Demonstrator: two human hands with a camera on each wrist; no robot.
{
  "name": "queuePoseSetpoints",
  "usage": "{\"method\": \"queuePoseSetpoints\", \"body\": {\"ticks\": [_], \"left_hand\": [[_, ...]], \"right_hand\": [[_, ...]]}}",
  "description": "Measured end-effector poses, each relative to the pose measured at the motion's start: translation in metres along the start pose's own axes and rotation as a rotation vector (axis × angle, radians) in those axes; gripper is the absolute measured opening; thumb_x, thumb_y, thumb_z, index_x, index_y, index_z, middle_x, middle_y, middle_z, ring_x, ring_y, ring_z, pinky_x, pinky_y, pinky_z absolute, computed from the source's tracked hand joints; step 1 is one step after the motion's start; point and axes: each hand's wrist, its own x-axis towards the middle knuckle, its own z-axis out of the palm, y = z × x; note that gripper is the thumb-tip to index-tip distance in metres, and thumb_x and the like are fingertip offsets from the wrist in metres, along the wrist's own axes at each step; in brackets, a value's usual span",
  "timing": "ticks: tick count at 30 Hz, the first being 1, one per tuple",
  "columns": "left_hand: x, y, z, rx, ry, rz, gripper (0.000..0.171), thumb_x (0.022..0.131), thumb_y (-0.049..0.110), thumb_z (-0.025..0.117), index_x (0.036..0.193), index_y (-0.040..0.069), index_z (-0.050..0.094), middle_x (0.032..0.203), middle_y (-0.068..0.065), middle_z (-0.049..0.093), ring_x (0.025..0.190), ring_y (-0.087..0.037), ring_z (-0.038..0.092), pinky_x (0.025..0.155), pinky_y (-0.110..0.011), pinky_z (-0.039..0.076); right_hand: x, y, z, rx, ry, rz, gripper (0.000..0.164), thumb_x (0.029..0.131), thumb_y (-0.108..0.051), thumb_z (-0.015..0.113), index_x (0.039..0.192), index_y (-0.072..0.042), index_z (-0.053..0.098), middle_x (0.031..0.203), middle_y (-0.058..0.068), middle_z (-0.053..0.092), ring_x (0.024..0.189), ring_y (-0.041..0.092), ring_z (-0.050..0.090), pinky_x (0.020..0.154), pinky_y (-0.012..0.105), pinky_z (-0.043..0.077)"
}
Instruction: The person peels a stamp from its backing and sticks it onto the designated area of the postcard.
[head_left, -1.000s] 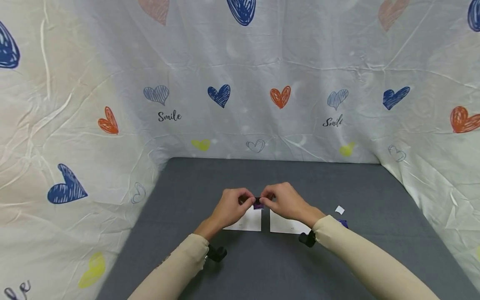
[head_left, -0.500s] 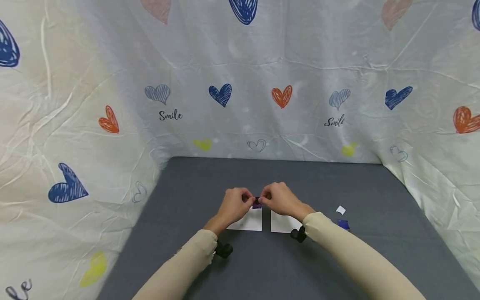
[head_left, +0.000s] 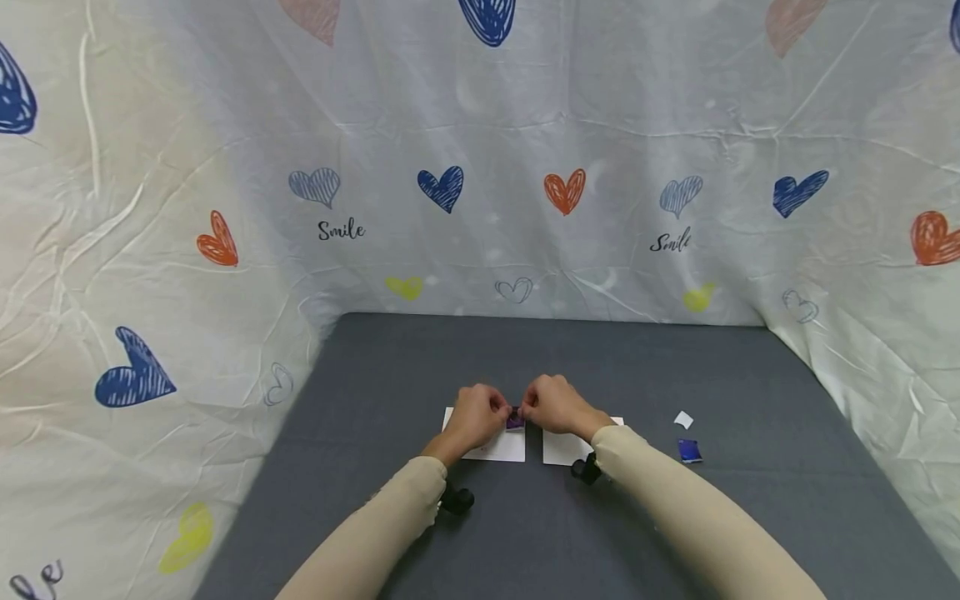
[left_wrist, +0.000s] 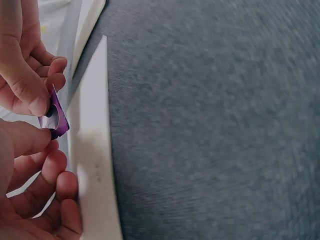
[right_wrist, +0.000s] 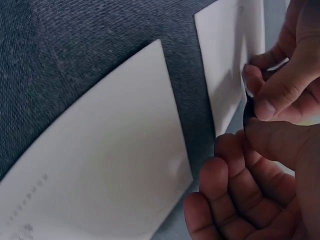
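Presently pinching a small purple piece (left_wrist: 62, 123) by opposite sides, with thumb and fingers of the left hand (head_left: 477, 417) and right hand (head_left: 557, 406). Holding it over the far inner corner of the left white card (head_left: 502, 451), near a second white card (head_left: 561, 451) and well left of a white scrap (head_left: 683, 420) and blue square (head_left: 689, 451) on the grey table (head_left: 525, 533).

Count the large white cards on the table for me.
2: the left card, partly blocked from view by the left hand, and the right card, partly blocked by the right hand. Another could be hidden from view.
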Motion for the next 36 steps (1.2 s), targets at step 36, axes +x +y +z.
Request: {"method": "queuePoseSetpoints", "body": {"ticks": [36], "left_hand": [[0.024, -0.035, 0.037, 0.242, 0.003, -0.002, 0.014, 0.092, 0.018, 0.083, 0.081, 0.019, 0.074, 0.075, 0.003, 0.069, 0.062, -0.012, 0.06, 0.059, -0.031, 0.05]], "right_hand": [[0.011, 0.01, 0.03, -0.189, 0.075, 0.036, 0.017, 0.091, -0.024, 0.079, 0.077, -0.019, 0.072, 0.072, -0.006, 0.065, 0.061, 0.014, 0.058, 0.058, 0.033, 0.05]]}}
